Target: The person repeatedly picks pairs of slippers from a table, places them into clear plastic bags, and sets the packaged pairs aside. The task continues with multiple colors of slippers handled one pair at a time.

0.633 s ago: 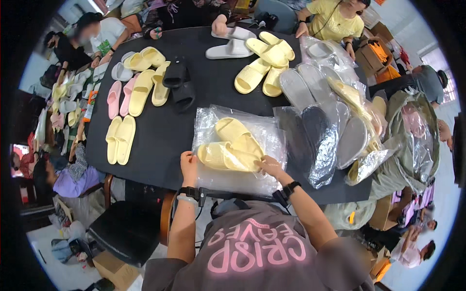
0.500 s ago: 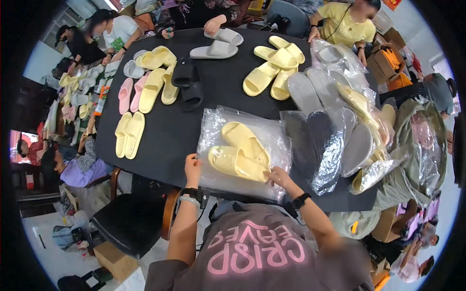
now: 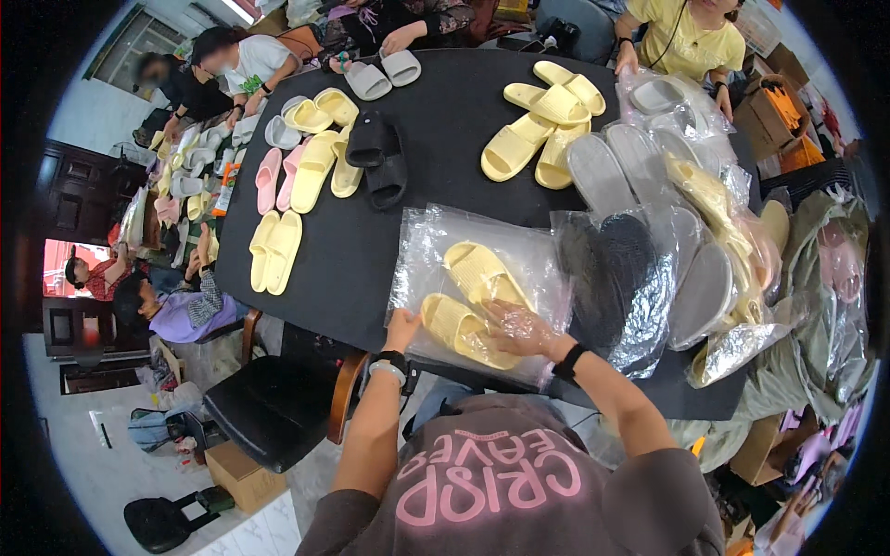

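A pair of pale yellow slippers (image 3: 464,324) lies side by side, at a slant, with a clear plastic bag (image 3: 422,255) and others like it beneath or around them. Whether the slippers are inside the top bag, I cannot tell. My right hand (image 3: 521,329) rests on the pair near its right end, fingers stretched out and spread. At the left edge of the bag, the fingers of my left hand (image 3: 403,329) are closed on the plastic. Just right of the bags lie dark slippers (image 3: 623,278) in clear wrapping.
Bagged grey slippers (image 3: 603,171) and yellow ones pile up along the table's right side. Loose yellow slippers (image 3: 519,148), black slippers (image 3: 378,157) and pink slippers (image 3: 269,176) lie farther off. Co-workers sit around the black table (image 3: 352,250). A black chair (image 3: 269,417) stands at my left.
My right hand has moved from the slippers' near right end onto them. The yellow pair, overlapping before, now lies side by side. Across the table, the grey pair has shifted left and stands together.
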A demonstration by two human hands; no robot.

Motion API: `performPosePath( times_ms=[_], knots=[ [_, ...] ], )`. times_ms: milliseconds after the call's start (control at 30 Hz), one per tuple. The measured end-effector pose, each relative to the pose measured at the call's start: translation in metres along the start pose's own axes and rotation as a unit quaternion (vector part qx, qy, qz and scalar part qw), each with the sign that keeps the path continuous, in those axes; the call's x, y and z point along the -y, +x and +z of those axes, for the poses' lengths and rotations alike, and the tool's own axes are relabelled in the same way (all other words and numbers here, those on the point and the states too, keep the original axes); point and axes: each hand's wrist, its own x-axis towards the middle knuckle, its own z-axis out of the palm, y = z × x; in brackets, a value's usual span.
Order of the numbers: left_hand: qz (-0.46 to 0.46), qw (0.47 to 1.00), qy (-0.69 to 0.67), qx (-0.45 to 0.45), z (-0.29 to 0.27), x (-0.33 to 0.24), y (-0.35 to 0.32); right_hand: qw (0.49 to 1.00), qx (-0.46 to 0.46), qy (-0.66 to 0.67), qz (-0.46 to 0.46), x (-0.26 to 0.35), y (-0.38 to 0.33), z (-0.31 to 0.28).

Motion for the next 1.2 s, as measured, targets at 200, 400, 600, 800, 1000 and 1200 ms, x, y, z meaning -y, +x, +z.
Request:
performPosePath(
  times_ms=[200, 400, 600, 800, 1000, 1200],
  knots=[
    [0.031, 0.999, -0.008, -0.001, 0.007, 0.019, 0.001, 0.995, 0.055, -0.051, 0.069, 0.006, 0.047, 0.013],
    [-0.083, 0.976, -0.2, 0.027, -0.003, 0.019, 0.016, 0.982, 0.1, -0.071, 0.142, -0.007, 0.046, 0.035],
    [-0.093, 0.949, -0.29, -0.085, -0.001, 0.042, 0.018, 0.977, 0.098, -0.051, 0.182, 0.02, -0.032, -0.015],
    [-0.102, 0.934, -0.336, 0.067, -0.015, 0.029, 0.019, 0.872, -0.017, -0.041, 0.488, 0.103, -0.125, -0.085],
    [-0.092, 0.928, -0.298, 0.203, -0.029, 0.028, 0.029, 0.802, -0.184, -0.08, 0.563, 0.153, -0.039, -0.199],
    [-0.067, 0.915, -0.256, 0.303, -0.047, 0.022, 0.035, 0.968, -0.01, -0.039, 0.246, 0.03, 0.167, -0.194]
  ],
)
